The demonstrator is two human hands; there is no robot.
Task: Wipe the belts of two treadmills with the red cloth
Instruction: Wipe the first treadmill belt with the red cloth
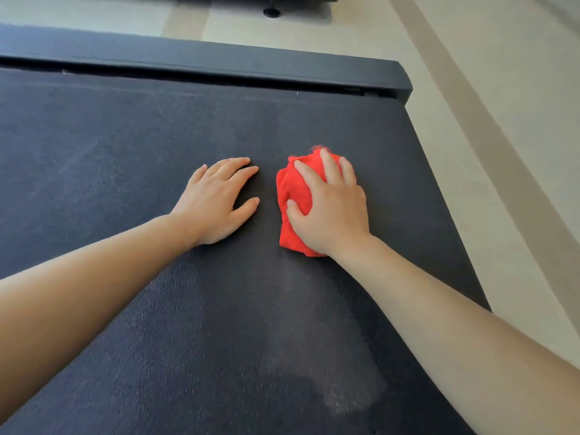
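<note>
So, my left hand [216,199] lies flat and open on the dark textured treadmill belt [125,152], fingers straight, holding nothing, just bracing me. Just beside it, not touching, sits the crumpled red cloth [290,196] on the belt's right half, under my right hand [329,211]. Fingers are spread and curled over the wad, thumb dug into its side, palm pressing down.

Step in hand, I judge: wiping this belt. To do it well:
- Keep palm weight even.
- Sweep long overlapping strokes across the full width.
- Re-fold the wad so a clean face meets the belt; bunched like this it covers little per pass.
- Use the left hand as support, clear of the stroke path.
- The pale dusty streak [314,340] nearer me likely needs a pass.

Materials:
- Belt: matte, grainy, rubbery-looking, faint scuff lines at left.
- Black end cover [219,62] beyond: smooth, hard, straight-edged, narrow gap before the belt.
- Cloth: soft, thin, frayed threads at its far edge.
- Beige floor [502,89], far right: smooth, with darker bands.
</note>
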